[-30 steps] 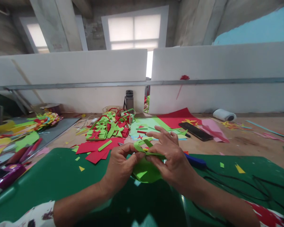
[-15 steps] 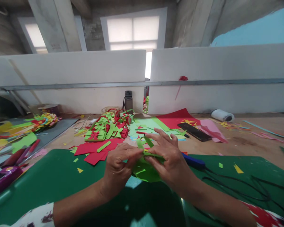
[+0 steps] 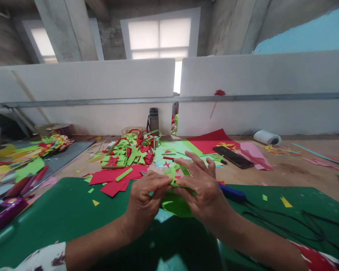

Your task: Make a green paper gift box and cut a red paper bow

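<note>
A bright green paper piece [image 3: 176, 205] with narrow strips standing up from it is held between my two hands over the green mat [image 3: 96, 222]. My left hand [image 3: 147, 195] pinches its edge with thumb and forefinger from the left. From the right, my right hand [image 3: 202, 188] grips the same paper between thumb and forefinger, its other fingers raised and apart. The fingertips nearly meet and partly hide the paper. A blue-handled tool [image 3: 232, 192] with a black cord lies just beyond my right wrist.
Green and red paper pieces [image 3: 127, 154] are heaped behind my left hand, near red sheets [image 3: 115, 178]. A dark bottle [image 3: 153, 119] stands by the white partition [image 3: 101, 82]. At right lie a phone [image 3: 233, 157] and a white roll [image 3: 267, 137]. A purple device [image 3: 5, 214] sits far left.
Both hands keep their pinch on the green paper. The upright strips have shifted slightly, and the paper's lower part has turned a little; otherwise the scene looks the same.
</note>
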`<control>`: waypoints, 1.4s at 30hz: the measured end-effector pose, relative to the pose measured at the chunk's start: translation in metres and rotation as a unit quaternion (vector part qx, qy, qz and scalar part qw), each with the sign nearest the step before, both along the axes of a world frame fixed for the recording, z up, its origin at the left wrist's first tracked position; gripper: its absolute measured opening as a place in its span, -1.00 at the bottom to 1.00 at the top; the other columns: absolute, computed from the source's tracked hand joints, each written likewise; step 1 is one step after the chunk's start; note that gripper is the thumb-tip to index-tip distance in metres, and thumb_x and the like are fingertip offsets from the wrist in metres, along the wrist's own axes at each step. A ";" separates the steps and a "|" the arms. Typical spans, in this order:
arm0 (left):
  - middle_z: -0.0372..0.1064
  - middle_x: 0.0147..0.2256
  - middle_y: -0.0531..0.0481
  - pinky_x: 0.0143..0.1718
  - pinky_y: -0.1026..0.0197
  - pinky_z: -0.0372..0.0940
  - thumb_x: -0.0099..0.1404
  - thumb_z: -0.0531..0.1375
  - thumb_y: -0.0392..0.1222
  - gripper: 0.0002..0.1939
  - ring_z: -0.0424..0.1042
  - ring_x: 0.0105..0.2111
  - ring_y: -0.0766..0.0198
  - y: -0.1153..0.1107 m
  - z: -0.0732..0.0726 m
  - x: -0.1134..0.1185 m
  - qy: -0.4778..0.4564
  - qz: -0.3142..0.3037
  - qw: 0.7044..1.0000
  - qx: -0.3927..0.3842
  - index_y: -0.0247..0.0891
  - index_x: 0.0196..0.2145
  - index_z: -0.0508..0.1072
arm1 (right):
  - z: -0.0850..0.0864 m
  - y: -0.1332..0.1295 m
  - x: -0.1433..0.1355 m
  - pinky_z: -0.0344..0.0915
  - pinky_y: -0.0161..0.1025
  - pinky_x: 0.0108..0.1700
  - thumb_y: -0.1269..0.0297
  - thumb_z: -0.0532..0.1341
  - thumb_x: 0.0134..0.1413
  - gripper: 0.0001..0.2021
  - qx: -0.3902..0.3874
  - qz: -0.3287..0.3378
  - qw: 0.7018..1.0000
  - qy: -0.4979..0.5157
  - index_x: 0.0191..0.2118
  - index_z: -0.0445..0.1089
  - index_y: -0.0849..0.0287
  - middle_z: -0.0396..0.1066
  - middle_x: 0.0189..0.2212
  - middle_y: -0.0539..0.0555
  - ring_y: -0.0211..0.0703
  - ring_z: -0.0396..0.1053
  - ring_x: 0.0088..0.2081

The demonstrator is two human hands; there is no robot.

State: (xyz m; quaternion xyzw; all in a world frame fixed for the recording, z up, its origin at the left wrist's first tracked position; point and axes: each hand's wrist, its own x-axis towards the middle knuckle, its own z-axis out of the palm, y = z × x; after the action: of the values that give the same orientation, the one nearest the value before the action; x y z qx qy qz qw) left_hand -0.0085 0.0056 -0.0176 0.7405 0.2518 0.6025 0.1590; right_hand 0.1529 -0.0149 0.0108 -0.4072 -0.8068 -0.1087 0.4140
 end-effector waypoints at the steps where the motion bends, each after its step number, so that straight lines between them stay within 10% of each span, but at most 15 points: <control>1: 0.52 -0.39 -0.04 -0.31 0.21 0.39 0.15 0.22 -0.40 -0.82 0.47 -0.39 0.27 0.000 0.001 0.000 -0.003 0.005 1.000 -0.001 -0.21 -0.32 0.55 | 0.000 0.000 0.000 -0.09 0.22 0.05 0.42 0.17 0.09 -0.83 0.007 0.001 1.000 -0.001 -0.49 0.43 0.11 0.41 -0.03 0.12 0.15 0.13 0.15; 42: 0.34 -0.42 -0.05 -0.34 0.22 0.20 0.31 -0.02 -0.37 -0.76 0.24 -0.41 0.28 -0.001 0.012 -0.007 0.224 0.025 0.969 0.097 -0.28 -0.41 0.40 | -0.004 0.000 -0.002 -0.21 0.20 0.12 0.40 0.11 0.16 -0.82 0.052 0.009 0.998 -0.025 -0.43 0.41 0.14 0.47 -0.10 0.10 0.13 0.19 0.12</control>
State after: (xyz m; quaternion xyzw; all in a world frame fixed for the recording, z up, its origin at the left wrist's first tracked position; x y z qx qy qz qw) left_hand -0.0152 0.0048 -0.0052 0.8621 0.2393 0.4465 0.0108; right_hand 0.1512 -0.0152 0.0066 -0.3749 -0.8136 -0.1571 0.4158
